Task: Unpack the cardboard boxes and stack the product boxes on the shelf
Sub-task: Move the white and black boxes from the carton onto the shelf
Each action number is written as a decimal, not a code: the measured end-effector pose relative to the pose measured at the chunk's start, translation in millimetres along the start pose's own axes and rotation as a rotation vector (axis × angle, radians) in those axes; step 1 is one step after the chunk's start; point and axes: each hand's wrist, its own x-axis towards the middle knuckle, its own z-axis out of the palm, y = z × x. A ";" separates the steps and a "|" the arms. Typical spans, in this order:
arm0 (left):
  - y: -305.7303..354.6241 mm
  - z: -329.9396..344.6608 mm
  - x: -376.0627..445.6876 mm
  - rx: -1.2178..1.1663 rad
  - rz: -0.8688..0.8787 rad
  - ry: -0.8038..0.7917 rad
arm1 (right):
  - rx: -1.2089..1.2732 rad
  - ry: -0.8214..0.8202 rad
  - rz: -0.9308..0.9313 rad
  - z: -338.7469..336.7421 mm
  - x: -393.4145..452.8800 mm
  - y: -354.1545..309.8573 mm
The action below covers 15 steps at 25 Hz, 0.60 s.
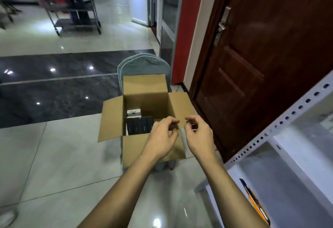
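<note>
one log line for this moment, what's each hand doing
left hand: curled, empty | right hand: curled, empty | both over open cardboard box | black product boxes inside | shelf at right

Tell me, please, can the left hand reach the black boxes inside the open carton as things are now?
Probably yes. The carton stands open, its flaps folded outward, and nothing covers the black boxes. The left hand hovers just beside them at the near rim and appears to hold nothing.

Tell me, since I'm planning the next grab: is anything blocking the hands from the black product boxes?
Nothing visible does. The cardboard box has its flaps open, and the black product boxes sit uncovered just left of the left hand.
</note>
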 end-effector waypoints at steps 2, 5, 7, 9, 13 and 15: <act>-15.7 -8.6 3.0 -0.018 -0.029 0.032 | 0.002 -0.044 -0.018 18.0 6.8 -5.4; -33.6 -15.1 6.9 -0.022 -0.090 0.047 | 0.043 -0.094 -0.022 38.5 17.9 -8.8; -45.4 -19.6 12.5 -0.018 -0.127 0.076 | 0.038 -0.142 -0.015 53.6 29.7 -9.8; -54.3 -23.5 19.5 -0.008 -0.163 0.091 | 0.032 -0.170 -0.021 66.9 42.0 -9.5; -71.2 -30.7 42.4 0.016 -0.249 0.124 | 0.037 -0.253 -0.051 93.9 76.3 -13.2; -77.1 -33.6 57.0 0.012 -0.291 0.146 | 0.030 -0.291 -0.072 105.4 96.9 -13.7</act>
